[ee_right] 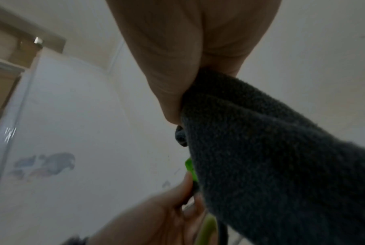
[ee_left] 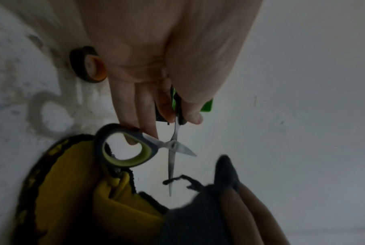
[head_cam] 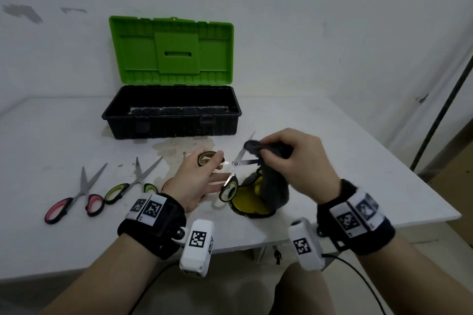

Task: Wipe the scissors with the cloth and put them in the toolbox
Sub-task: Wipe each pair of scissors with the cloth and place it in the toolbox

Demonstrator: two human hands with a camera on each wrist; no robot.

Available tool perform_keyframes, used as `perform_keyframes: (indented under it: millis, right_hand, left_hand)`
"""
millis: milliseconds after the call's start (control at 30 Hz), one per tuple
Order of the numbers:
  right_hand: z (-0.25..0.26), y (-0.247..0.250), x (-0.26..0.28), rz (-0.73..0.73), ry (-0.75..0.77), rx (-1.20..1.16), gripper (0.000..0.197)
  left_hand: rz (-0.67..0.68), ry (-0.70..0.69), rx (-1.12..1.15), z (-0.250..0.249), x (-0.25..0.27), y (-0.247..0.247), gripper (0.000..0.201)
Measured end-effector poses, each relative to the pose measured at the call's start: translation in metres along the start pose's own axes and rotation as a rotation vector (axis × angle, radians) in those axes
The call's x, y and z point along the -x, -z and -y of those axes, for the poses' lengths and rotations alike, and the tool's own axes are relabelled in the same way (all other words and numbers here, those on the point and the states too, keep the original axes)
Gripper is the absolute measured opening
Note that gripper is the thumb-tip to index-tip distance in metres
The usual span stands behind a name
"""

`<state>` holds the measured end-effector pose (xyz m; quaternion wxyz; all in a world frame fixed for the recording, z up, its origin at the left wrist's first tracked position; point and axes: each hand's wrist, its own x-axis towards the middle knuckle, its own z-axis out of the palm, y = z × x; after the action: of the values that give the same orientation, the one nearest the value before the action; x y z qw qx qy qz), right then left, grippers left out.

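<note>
My left hand (head_cam: pixel 202 176) holds a pair of green-handled scissors (head_cam: pixel 236 163) with the blades spread wide, thumb and forefinger on one loop (head_cam: pixel 208 157), another finger on the lower loop (head_cam: pixel 228 190). In the left wrist view the scissors (ee_left: pixel 172 149) hang open below the hand (ee_left: pixel 156 92). My right hand (head_cam: pixel 294 156) grips a grey and yellow cloth (head_cam: pixel 266 186) bunched around one blade; the cloth (ee_right: pixel 271 149) fills the right wrist view. The other blade points up toward the toolbox (head_cam: pixel 171 112), which stands open with its green lid (head_cam: pixel 174 51) raised.
A pink-handled pair of scissors (head_cam: pixel 76 197) and a second green-handled pair (head_cam: pixel 133 184) lie on the white table (head_cam: pixel 64 130) to the left. An orange loop (ee_left: pixel 87 64) shows under my left hand. The table edge (head_cam: pixel 384 225) runs close on the right.
</note>
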<state>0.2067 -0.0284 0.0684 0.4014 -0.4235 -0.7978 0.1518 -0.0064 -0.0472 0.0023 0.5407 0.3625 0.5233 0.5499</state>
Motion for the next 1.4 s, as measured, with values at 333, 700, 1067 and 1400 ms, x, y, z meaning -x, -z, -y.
perform_keyframes:
  millis: [333, 700, 1067, 1400]
  right_hand:
    - [-0.014, -0.045, 0.009, 0.152, 0.097, 0.135, 0.015]
    - [-0.006, -0.056, 0.015, 0.148, 0.061, 0.132, 0.012]
    - [-0.013, -0.021, 0.011, -0.023, -0.165, 0.146, 0.009]
    - [-0.020, -0.047, 0.016, 0.130, -0.141, 0.196, 0.013]
  left_hand:
    - [-0.030, -0.048, -0.014, 0.005, 0.008, -0.014, 0.018]
    - [-0.290, -0.374, -0.402, 0.013, 0.006, -0.016, 0.027]
    - [-0.278, -0.279, -0.503, 0.022, 0.002, -0.013, 0.029]
    - [-0.239, -0.325, -0.431, 0.023, 0.003, -0.028, 0.032]
